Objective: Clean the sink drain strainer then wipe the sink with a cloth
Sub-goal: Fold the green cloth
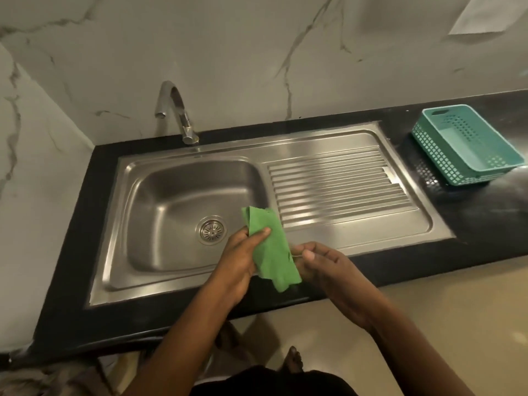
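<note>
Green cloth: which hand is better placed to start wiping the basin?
Probably left. The left hand already grips the green cloth above the basin; the right hand only pinches its edge, over the front rim.

Round perforated metal drain strainer (pixel 213 230): seated in stainless steel sink (pixel 171 201) basin, frame centre. Folded green cloth (pixel 271 250): held above basin's right edge.

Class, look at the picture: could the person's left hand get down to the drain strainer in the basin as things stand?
Probably yes. The left hand hovers just beside the strainer, and the basin is bare, but it grips the green cloth, so its fingers are occupied.
</note>
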